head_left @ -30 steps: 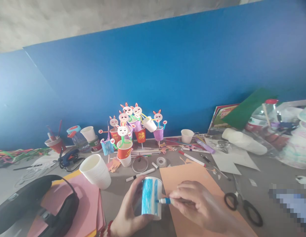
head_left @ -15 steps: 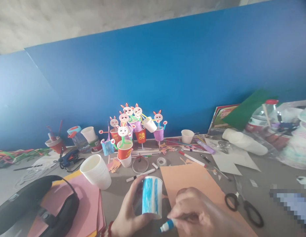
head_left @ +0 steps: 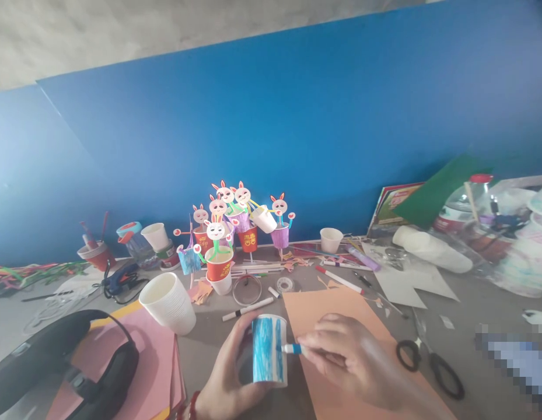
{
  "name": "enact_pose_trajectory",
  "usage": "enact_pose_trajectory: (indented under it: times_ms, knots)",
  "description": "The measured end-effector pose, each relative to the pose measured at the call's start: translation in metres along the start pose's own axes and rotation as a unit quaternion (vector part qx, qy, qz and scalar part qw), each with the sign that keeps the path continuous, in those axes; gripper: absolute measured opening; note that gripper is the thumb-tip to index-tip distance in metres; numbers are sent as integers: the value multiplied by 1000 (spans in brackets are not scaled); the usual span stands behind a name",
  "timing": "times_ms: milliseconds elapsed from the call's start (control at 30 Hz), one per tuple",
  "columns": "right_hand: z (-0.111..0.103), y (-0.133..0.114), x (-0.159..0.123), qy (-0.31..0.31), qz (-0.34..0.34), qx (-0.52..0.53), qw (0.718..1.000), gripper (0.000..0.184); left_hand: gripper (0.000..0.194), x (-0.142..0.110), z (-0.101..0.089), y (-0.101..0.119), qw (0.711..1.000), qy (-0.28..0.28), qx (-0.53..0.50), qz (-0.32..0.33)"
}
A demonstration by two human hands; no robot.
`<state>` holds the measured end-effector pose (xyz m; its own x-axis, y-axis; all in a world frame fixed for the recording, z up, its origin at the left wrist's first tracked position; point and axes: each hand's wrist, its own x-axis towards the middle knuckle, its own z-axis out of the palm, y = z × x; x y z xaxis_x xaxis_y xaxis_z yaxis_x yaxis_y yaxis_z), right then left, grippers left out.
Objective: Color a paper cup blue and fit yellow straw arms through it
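Observation:
A white paper cup (head_left: pixel 269 350) with blue streaks down its side is held near the front of the table. My left hand (head_left: pixel 233 370) wraps round it, thumb below and fingers at the top rim. Pinched in my right hand (head_left: pixel 343 359) is a blue marker (head_left: pixel 292 349), its tip touching the right part of the blue streaks. Bare white strips show between the coloured bands. Under my right hand lies a sheet of orange paper (head_left: pixel 323 315). A white marker (head_left: pixel 248 309) and its small cap lie just behind the cup.
Several paper-cup rabbits (head_left: pixel 220 262) stand at the back. A stack of white cups (head_left: pixel 168 303) leans left, beside pink paper (head_left: pixel 143 361) and a black headset-like object (head_left: pixel 104 379). Black-handled scissors (head_left: pixel 446 376), a roll of tape (head_left: pixel 285 284) and a glue gun (head_left: pixel 121 283) lie around.
My right hand has raised the marker from below the cup to its side. The right-hand blue band looks wider. My left hand keeps its hold on the cup.

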<state>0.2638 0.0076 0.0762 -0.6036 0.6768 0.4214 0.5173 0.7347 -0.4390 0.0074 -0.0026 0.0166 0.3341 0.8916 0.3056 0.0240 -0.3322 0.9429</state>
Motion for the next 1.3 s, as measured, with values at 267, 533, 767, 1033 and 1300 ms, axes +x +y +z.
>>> enact_pose_trajectory:
  times_ms: [267, 533, 767, 1033, 1300]
  knots:
    - [-2, -5, 0, -18, -9, -4, 1000, 33, 77, 1, 0, -1, 999, 16, 36, 8]
    - [0, -5, -1, -29, -6, 9, 1000, 33, 76, 3, 2, 4, 1000, -4, 21, 1]
    - [0, -6, -1, -39, -5, 30, 999, 29, 78, 1, 2, 1, 1000, 7, 17, 4]
    - [1, -6, 0, -32, -8, 23, 999, 31, 82, 0, 0, 1, 998, 1, 58, -6]
    - [1, -5, 0, -28, -6, 21, 999, 31, 81, -1, -1, -3, 999, -5, 54, 1]
